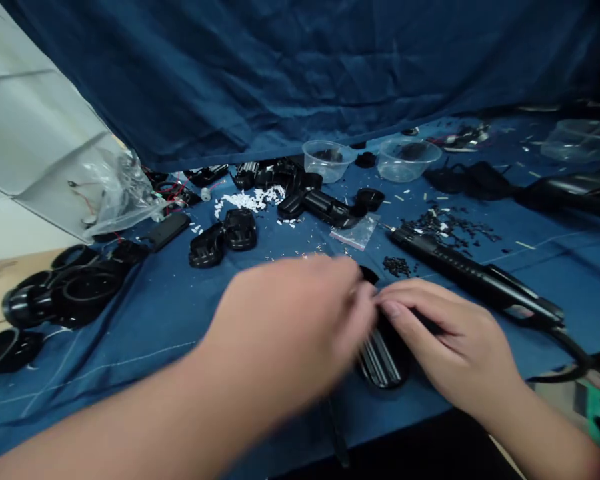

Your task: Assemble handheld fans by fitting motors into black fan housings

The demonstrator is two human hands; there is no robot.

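My left hand (pixel 300 320) is closed, its fingers curled and partly smeared by motion. My right hand (pixel 445 333) pinches with thumb and forefinger right against the left fingertips. Whatever sits between the fingers is too small or hidden to name. Below both hands lies a glossy black ribbed plastic housing (pixel 381 360), its upper part mostly covered by them. A black electric screwdriver (pixel 460 270) rests to the right of my right hand, bit pointing up and left. Beyond the hands are a pile of small black screws (pixel 399 267) and a small clear zip bag (pixel 357 232).
Black plastic shells (pixel 241 229) and white bits (pixel 253 199) lie farther back. Two clear round tubs (pixel 409 160) stand near the hanging blue cloth (pixel 300 80). Black cup-like parts (pixel 87 287) and a plastic bag of wired parts (pixel 123 193) are at left. The screwdriver's cable (pixel 573 347) runs right.
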